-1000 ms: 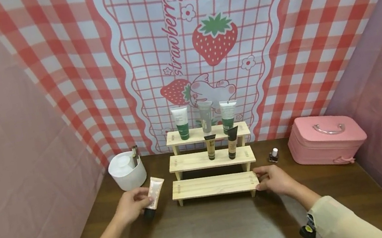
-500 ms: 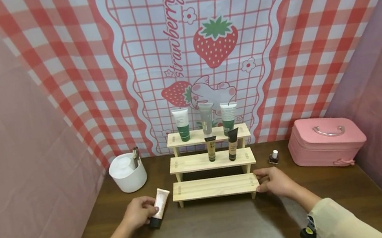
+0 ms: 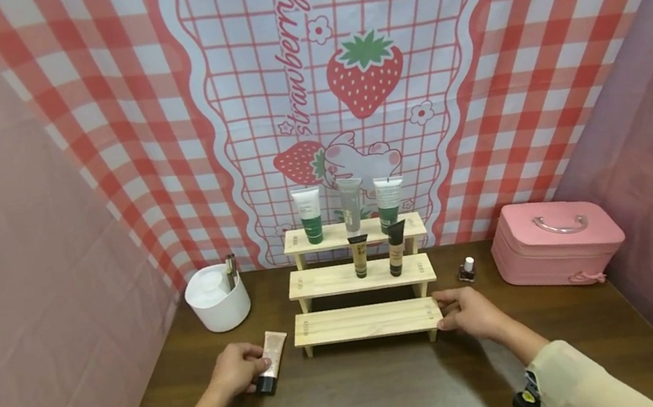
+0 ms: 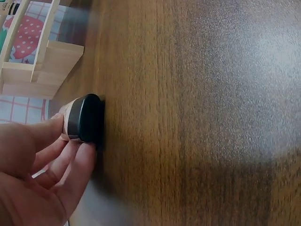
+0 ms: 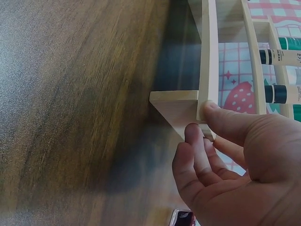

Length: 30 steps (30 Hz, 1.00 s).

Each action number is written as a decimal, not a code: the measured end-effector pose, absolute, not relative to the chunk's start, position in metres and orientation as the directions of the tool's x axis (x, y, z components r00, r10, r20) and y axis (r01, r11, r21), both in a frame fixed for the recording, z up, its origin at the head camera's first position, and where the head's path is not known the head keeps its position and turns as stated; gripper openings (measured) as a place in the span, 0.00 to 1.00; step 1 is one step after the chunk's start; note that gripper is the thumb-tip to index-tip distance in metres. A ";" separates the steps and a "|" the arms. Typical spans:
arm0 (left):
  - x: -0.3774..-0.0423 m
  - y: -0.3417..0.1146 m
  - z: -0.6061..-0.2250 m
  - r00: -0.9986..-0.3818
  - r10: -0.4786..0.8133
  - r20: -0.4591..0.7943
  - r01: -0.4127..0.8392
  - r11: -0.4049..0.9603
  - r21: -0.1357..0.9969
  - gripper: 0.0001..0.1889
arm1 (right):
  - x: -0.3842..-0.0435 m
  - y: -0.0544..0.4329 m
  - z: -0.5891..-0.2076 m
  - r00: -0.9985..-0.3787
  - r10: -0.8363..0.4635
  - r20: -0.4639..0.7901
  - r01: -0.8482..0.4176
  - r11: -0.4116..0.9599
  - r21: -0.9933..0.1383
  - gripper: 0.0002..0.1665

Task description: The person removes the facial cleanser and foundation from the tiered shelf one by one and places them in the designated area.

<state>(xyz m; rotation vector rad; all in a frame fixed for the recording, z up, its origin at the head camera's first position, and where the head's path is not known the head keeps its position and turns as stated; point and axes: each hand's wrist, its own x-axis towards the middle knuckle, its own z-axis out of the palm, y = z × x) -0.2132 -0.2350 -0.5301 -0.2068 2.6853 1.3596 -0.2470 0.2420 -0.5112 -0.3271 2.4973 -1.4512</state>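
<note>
My left hand pinches a pale peach squeeze tube with a black cap, left of the wooden display rack. In the left wrist view, thumb and fingers hold the tube just behind its black cap, which is at the tabletop; whether it touches cannot be told. My right hand grips the right end of the rack's lowest step. The right wrist view shows the thumb on the step's edge and fingers curled beneath. Two small tubes stand on the middle step, three larger ones on the top step.
A white round holder with brushes stands at the back left. To the right of the rack are a small dark nail polish bottle and a pink case. A strawberry-print cloth hangs behind the rack.
My left hand has come nearer and slightly right, bringing the tube down towards the tabletop. The right hand keeps its grip on the rack's lowest step.
</note>
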 end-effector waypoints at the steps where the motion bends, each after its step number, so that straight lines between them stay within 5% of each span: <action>1: -0.213 -0.235 -0.530 -0.982 -0.065 -0.178 -0.182 0.587 0.789 0.12 | -0.247 0.242 -0.511 -0.948 -0.304 -0.091 -0.072 0.483 -0.873 0.39; 6: -0.216 -0.237 -0.526 -0.989 -0.054 -0.139 -0.141 0.650 0.747 0.09 | -0.247 0.242 -0.511 -0.949 -0.304 -0.085 -0.077 0.483 -0.872 0.39; 12: -0.231 -0.228 -0.502 -0.993 -0.008 0.117 0.067 0.779 0.623 0.08 | -0.246 0.241 -0.510 -0.945 -0.319 -0.074 -0.097 0.489 -0.867 0.39; 17: -0.250 -0.192 -0.471 -0.974 0.063 0.219 0.198 0.712 0.674 0.12 | -0.246 0.240 -0.508 -0.949 -0.308 -0.075 -0.093 0.497 -0.863 0.39; 30: -0.287 -0.090 -0.439 -0.976 0.154 0.152 0.210 0.512 0.833 0.22 | -0.244 0.247 -0.518 -0.940 -0.335 -0.068 -0.075 0.397 -0.915 0.40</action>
